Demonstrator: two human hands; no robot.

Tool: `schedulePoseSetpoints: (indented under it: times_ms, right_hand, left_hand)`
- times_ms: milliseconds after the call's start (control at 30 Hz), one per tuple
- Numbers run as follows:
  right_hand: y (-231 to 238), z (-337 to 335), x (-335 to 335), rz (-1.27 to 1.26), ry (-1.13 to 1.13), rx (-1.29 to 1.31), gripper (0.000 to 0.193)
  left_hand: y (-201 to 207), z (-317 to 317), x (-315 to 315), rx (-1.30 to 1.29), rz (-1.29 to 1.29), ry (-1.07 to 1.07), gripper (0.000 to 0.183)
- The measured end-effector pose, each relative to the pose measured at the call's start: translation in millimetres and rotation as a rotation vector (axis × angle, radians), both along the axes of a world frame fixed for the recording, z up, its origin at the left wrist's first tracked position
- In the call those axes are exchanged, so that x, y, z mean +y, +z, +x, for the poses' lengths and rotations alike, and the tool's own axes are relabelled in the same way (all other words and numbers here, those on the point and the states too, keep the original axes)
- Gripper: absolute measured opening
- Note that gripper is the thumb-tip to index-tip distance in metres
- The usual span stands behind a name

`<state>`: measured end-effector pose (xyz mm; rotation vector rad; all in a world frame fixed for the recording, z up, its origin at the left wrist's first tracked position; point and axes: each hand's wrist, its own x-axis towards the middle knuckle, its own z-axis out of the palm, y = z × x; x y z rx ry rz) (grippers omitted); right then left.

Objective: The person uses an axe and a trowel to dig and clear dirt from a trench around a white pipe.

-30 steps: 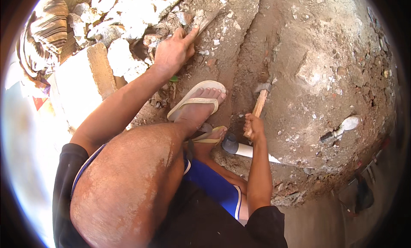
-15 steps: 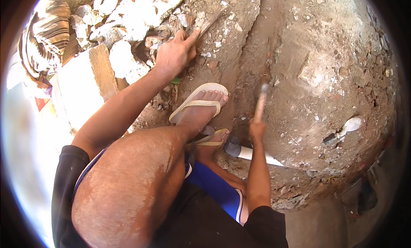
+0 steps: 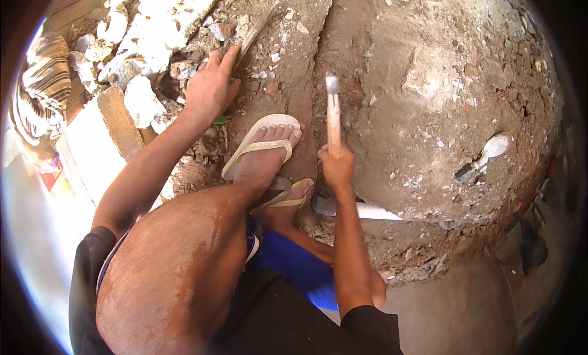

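Observation:
My left hand (image 3: 211,85) is closed around a long, narrow, pointed chisel (image 3: 258,29), its index finger lying along the shaft. The chisel slants away to the right over the soil and broken rubble; its grip is hidden in the hand. In my right hand (image 3: 337,166) is a hammer (image 3: 333,116) with a pale wooden handle. Its small grey metal head points away from me, held above a groove in the dirt. Behind the right wrist a white pipe (image 3: 380,213) with a grey end fitting lies on the ground, partly covered by the arm.
My sandalled feet (image 3: 263,150) stand on the soil between my hands. Pale broken stones (image 3: 144,101) and a brick-like block (image 3: 119,119) lie at left, beside striped cloth (image 3: 46,79). A rough dirt mound (image 3: 422,140) fills the right, holding a white-and-black object (image 3: 490,153).
The hammer has come up and to the left, toward my left hand. The left hand keeps its place on the chisel, while the whole view has shifted.

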<state>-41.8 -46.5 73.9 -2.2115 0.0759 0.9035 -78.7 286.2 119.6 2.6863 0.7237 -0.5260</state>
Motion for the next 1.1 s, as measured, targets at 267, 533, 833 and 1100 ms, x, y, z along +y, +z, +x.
schedulePoseSetpoints:
  times_ms: [267, 533, 833, 1100]
  right_hand:
    - [-43.2, 32.4, -40.3, -0.156, 0.053, -0.267, 0.015]
    - [-54.8, -16.9, -28.5, 0.241, -0.653, 0.986, 0.016]
    - [37.3, 82.5, 11.8, 0.123, 0.021, -0.448, 0.01]
    - [-2.1, 84.3, 11.9, 0.233, 0.203, -0.609, 0.013]
  left_hand:
    - [-12.6, -17.9, 9.1, -0.081, 0.026, 0.022, 0.069]
    - [-13.0, -16.0, 5.3, -0.102, 0.007, 0.026, 0.073]
    - [-18.2, -10.1, 1.6, -0.106, 0.021, 0.013, 0.072]
    - [-14.2, -16.4, 7.0, -0.07, 0.033, 0.038, 0.071]
